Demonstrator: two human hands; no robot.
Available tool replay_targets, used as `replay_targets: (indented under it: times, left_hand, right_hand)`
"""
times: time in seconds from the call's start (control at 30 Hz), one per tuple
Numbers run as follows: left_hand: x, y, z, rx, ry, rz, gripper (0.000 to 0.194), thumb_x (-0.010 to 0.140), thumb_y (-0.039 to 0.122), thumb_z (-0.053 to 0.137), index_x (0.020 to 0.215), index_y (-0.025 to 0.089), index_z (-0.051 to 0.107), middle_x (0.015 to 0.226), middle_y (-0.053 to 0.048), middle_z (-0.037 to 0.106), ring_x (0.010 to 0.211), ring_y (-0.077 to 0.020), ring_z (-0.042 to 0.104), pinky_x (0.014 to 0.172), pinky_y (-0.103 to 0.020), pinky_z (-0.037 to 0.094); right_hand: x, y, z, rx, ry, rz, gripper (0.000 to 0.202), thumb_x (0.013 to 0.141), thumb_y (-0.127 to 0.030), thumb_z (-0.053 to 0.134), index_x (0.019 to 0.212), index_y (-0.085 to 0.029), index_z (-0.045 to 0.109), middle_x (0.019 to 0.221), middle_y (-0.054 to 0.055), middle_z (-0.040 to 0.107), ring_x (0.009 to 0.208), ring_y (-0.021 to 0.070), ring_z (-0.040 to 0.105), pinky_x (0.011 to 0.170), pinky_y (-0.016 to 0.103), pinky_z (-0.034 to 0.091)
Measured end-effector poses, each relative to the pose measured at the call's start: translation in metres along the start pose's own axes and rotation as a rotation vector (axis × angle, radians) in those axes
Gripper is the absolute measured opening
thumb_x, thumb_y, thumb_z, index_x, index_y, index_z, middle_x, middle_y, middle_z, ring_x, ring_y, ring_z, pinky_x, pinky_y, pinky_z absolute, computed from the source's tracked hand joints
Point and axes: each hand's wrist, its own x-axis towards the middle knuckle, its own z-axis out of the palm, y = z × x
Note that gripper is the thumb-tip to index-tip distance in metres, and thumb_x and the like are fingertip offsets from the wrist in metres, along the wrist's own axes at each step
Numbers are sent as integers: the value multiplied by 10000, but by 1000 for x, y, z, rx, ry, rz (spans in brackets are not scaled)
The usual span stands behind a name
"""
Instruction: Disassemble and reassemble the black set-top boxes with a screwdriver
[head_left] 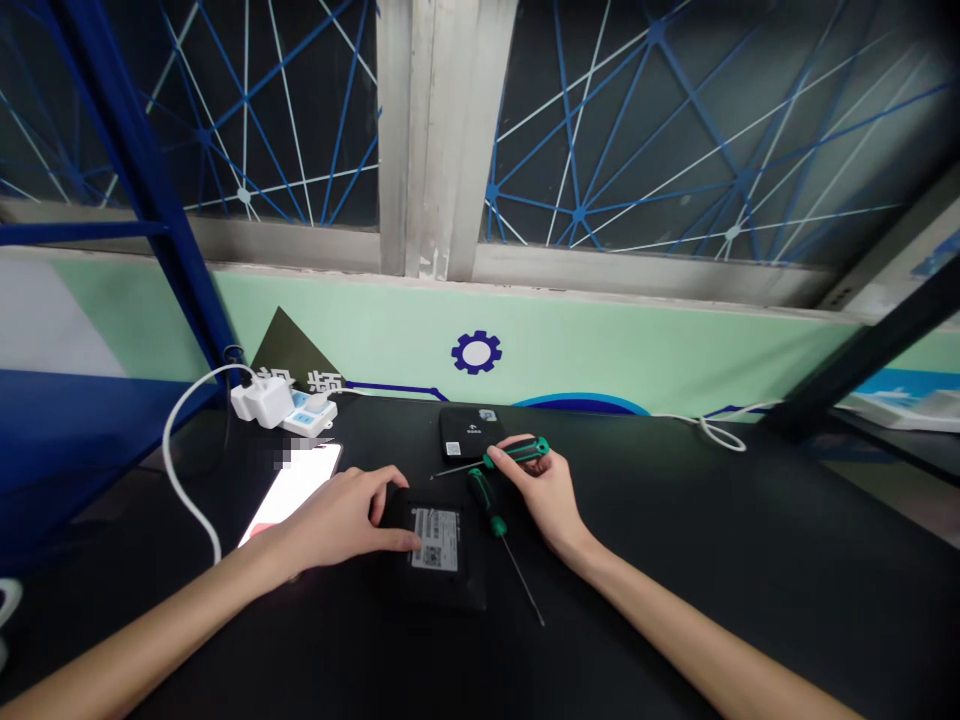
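A black box-like device [469, 575] with a white printed label lies on the black table. My left hand [352, 515] grips its left side, the thumb on the label's edge and the fingers curled over the far corner. My right hand [544, 490] is closed round the green-and-black handle of a screwdriver [517, 453], whose shaft points left. Below it, a second screwdriver [487, 500] rests on the table, its tip toward the front right. Behind the held screwdriver sits a flat black case [469, 430] with a small white label.
A bright-screened phone [296, 490] lies at the left, partly behind my left forearm. Beyond it are a white power strip [311, 412], a plugged-in adapter [262, 400] and a looping white cable [169, 440]. Another white cable [720, 435] lies along the wall at the back right.
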Motion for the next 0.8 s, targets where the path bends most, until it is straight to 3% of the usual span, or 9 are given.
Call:
replay_targets:
  times: [0.2,0.4,0.8]
  left_hand:
    - [-2,3,0,19,22,2,631,758,736,635,1192,279,619,746,13,630,822,-239,579,593,-274,333]
    - [1,2,3,22,30,5,665,773,741,617,1229,257,610,720,28,595,735,-207,562,594,-271,337]
    - [2,11,-6,65,-52,-16,691,767,747,620,1246,250,583,797,-1,658,841,-252,595,602,-281,333]
  right_hand:
    - [-2,1,0,91,-41,45,412,636,-505,878,806,-182,686,702,19,695,654,190,627,638,299,488]
    - [-8,-3,4,63,-100,39,390,642,-488,876,782,-176,689,679,11,669,624,169,596,613,288,463]
    - [-9,-1,6,1,-133,23,405,654,-514,853,790,-172,683,692,33,673,640,193,602,609,310,469]
